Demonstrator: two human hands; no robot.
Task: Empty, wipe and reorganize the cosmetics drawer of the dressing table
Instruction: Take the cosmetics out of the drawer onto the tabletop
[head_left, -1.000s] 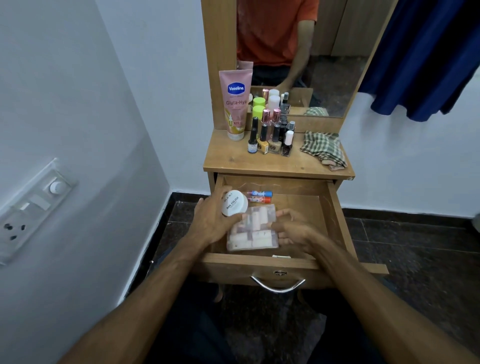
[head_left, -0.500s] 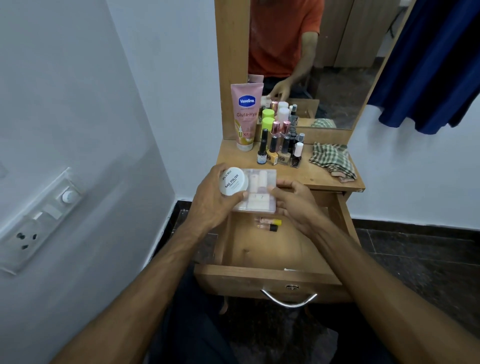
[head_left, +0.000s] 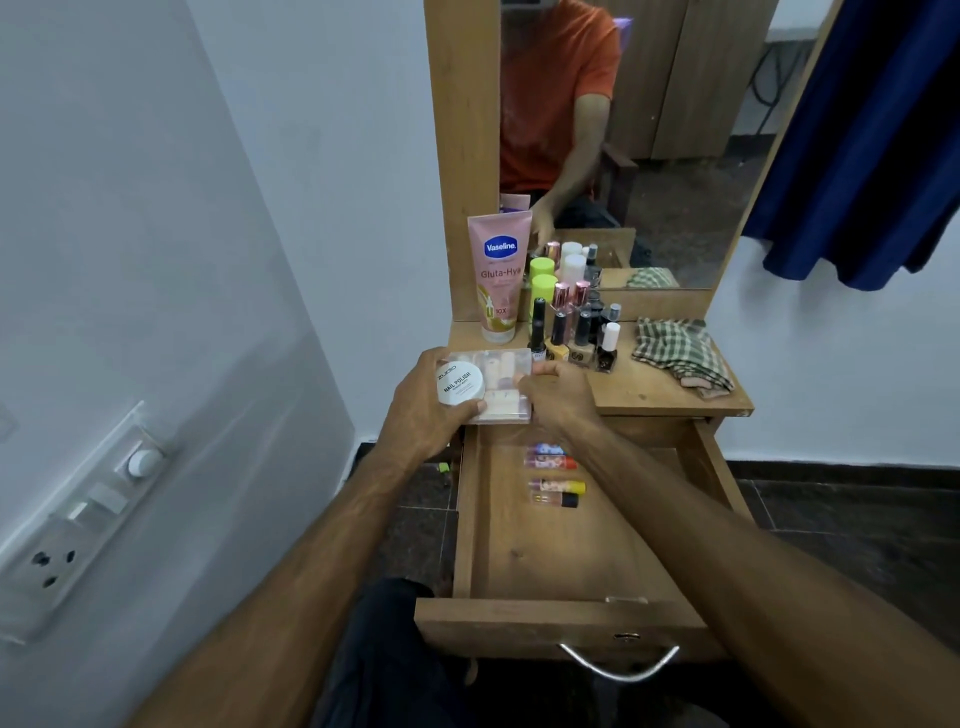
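The left hand (head_left: 423, 402) grips a round white nail-polish-remover tub (head_left: 460, 383) against a clear plastic case of small bottles (head_left: 498, 385), which the right hand (head_left: 558, 397) pinches; a second ago both were down in the open wooden drawer (head_left: 558, 545), now they hover over the tabletop's front-left edge (head_left: 670, 392). Four lip-balm tubes (head_left: 555, 473) remain inside, so emptying seems nearly done.
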